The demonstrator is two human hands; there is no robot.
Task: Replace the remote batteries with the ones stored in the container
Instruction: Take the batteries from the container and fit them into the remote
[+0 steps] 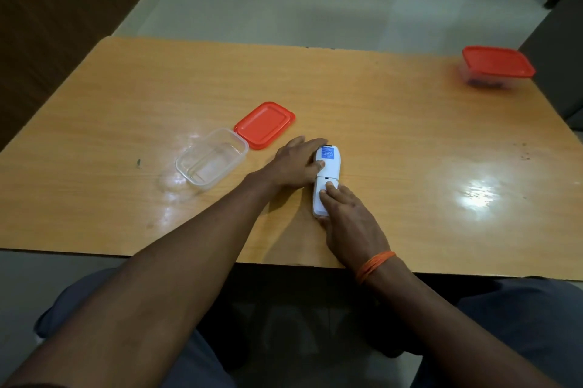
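Left hand (298, 166): lies flat against the left side of the remote, fingers stretched out along its far half and only loosely curled; the thumb rests on the remote's back, just below the blue label. It steadies the remote against the table rather than lifting it.
Right hand (350, 217): comes in from the near side; two fingertips (331, 188) press on the battery cover, the rest of the fingers bent around the remote's near end. The hand is partly closed on the remote, not wrapped fully round it.
Remote (328, 177): white, face down on the table near the middle, long axis running away from the person, between the two hands.
Battery cover (325, 195): the near part of the remote's back, with a seam across it; whether it is fully seated cannot be told.
Label (327, 153): blue sticker with white print at the far end of the remote's back; the writing is too small to read.
Box (211, 158): clear, open, left of the hands; no contents can be made out in it.
Lid (264, 125): orange-red, flat on the table, touching the box's far right corner.
Second box (497, 67): closed with an orange-red lid, at the far right corner, well apart from the rest; something dark inside, not identifiable.
Wristband (373, 266): orange thread on the right wrist.
Table (394, 122): glossy light wood.
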